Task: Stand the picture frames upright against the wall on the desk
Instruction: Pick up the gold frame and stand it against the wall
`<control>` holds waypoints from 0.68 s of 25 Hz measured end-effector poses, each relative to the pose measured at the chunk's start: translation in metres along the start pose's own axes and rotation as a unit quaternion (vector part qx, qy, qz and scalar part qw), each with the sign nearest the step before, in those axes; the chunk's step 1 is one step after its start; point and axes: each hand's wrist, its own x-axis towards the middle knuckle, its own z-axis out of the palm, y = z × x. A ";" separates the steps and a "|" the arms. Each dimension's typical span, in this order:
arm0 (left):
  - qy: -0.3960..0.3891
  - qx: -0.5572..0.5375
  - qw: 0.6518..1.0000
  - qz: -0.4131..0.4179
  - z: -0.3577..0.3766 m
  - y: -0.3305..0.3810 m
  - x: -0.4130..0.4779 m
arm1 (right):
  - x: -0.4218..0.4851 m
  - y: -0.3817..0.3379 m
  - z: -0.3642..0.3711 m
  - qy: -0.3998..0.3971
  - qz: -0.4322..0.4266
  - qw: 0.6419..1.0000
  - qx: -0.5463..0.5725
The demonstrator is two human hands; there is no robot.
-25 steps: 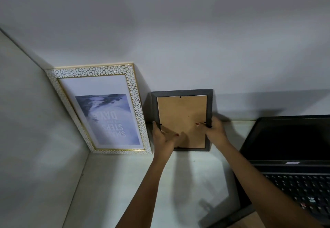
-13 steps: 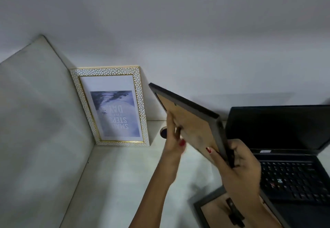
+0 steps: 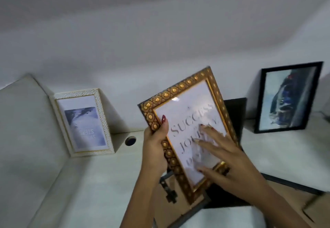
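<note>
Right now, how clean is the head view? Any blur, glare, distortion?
Head view: motion blur smears the right hand and the lettering on the gold frame; a small glare spot sits near its glass top; wide-angle bending curves the wall line; the white frame and black frame are soft.

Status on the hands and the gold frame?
Left hand grips gold frame by its left edge; right hand flat on the glass. Frame held tilted over desk, not yet placed. Laptop directly behind.
</note>
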 end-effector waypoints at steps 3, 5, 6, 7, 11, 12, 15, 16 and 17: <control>-0.012 0.102 0.994 -0.025 0.031 -0.040 -0.014 | -0.052 0.040 -0.050 0.091 0.110 0.990 -0.009; -0.045 0.104 0.992 -0.049 0.049 -0.066 -0.024 | -0.077 0.060 -0.073 0.124 0.154 0.980 -0.007; -0.049 0.108 0.991 -0.055 0.057 -0.077 -0.026 | -0.086 0.068 -0.083 0.133 0.182 0.974 0.011; -0.044 0.118 0.991 -0.053 0.062 -0.086 -0.025 | -0.091 0.074 -0.090 0.135 0.217 0.966 0.043; -0.018 0.130 0.989 -0.061 0.081 -0.121 -0.011 | -0.093 0.109 -0.107 0.104 0.351 0.916 0.165; -0.022 0.132 0.989 -0.061 0.087 -0.128 -0.006 | -0.093 0.118 -0.109 0.102 0.355 0.908 0.200; -0.051 0.160 0.985 -0.044 0.105 -0.138 0.015 | -0.093 0.137 -0.106 0.141 0.341 0.883 0.291; -0.068 0.177 0.981 -0.030 0.114 -0.143 0.024 | -0.094 0.147 -0.107 0.165 0.351 0.872 0.298; -0.082 0.195 0.977 -0.020 0.124 -0.150 0.032 | -0.094 0.159 -0.110 0.194 0.365 0.860 0.300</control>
